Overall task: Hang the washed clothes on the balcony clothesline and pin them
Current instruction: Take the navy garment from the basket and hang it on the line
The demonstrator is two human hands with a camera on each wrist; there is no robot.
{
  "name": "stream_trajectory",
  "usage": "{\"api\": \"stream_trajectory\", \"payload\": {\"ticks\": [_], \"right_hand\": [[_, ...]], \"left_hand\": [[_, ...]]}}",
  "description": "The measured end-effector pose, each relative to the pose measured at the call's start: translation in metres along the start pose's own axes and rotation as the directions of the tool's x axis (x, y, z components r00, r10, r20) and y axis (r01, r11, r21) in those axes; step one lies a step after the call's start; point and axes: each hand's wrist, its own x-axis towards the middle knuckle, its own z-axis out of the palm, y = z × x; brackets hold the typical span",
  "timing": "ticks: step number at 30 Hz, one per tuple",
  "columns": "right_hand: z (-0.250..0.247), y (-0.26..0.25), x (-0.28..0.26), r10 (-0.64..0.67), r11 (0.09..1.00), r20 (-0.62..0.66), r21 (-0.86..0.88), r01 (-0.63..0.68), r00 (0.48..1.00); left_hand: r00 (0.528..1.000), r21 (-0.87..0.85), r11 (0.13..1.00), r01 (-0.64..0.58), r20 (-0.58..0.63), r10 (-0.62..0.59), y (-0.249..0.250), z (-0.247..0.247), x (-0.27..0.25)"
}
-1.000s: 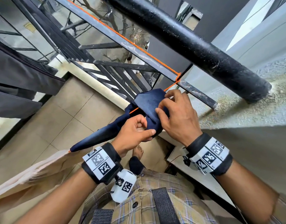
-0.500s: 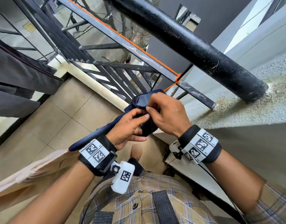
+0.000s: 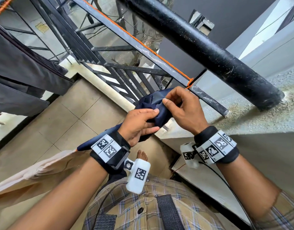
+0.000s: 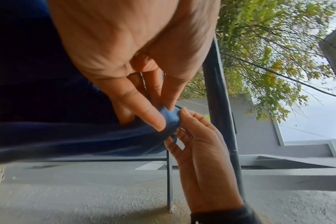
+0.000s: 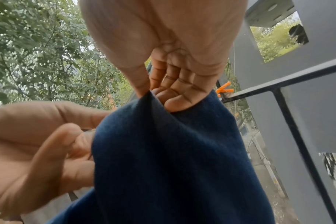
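A dark navy cloth hangs over the orange clothesline close to its knot on the railing. My left hand pinches the cloth's lower fold between thumb and fingers, as the left wrist view shows with the cloth between the fingertips. My right hand pinches the cloth's upper edge just right of the left hand; in the right wrist view its thumb and fingers close on the navy cloth. No clothespin shows in either hand.
A thick black pipe crosses overhead into a rough concrete ledge. Dark grey garments hang at the left. A beige cloth hangs on the line beside the navy one. The black balcony railing stands beyond, tiled floor below.
Both hands have shifted along the navy cloth and regripped it; the right hand now pinches its upper edge instead of lying over it.
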Motion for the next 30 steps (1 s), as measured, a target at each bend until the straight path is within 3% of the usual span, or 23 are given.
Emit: {"api": "stream_trajectory", "payload": {"ticks": [6,8,11,13,18,22,26,30], "right_hand": [[-0.002,0.023,-0.015,0.063,0.989,-0.087,-0.128,-0.074,0.994],[-0.003,0.038,-0.02,0.164,0.975,-0.055,-0.145,-0.171,0.985],[0.002,0.051,-0.024,0.348,0.928,0.128,0.097,-0.36,0.929],[0.009,0.046,-0.021,0.379,0.848,0.253,0.29,-0.444,0.89],[0.017,0.034,-0.008,0.446,0.705,0.398,0.396,-0.588,0.802],[0.009,0.035,-0.009,0.418,0.712,0.433,0.39,-0.584,0.798],[-0.004,0.037,-0.001,0.464,0.653,0.346,0.488,-0.579,0.815],[-0.007,0.028,0.001,0.477,0.558,0.254,0.652,-0.513,0.841]], "left_hand": [[0.999,-0.109,0.994,0.022,-0.041,-0.026,-0.023,-0.024,-0.007],[0.999,-0.12,0.992,0.028,-0.023,-0.031,-0.028,-0.03,-0.01],[0.999,-0.118,0.992,0.048,0.006,-0.047,-0.028,-0.036,-0.01],[0.998,-0.072,0.996,0.057,0.021,-0.055,-0.023,-0.039,-0.01],[0.999,0.01,1.0,-0.019,0.049,0.019,-0.01,-0.046,-0.014],[0.997,-0.049,0.999,0.021,0.079,-0.017,-0.01,-0.051,-0.017],[0.996,-0.188,0.98,0.07,0.062,-0.059,-0.006,-0.051,-0.019],[0.995,-0.189,0.979,0.082,0.068,-0.071,-0.005,-0.043,-0.018]]}}
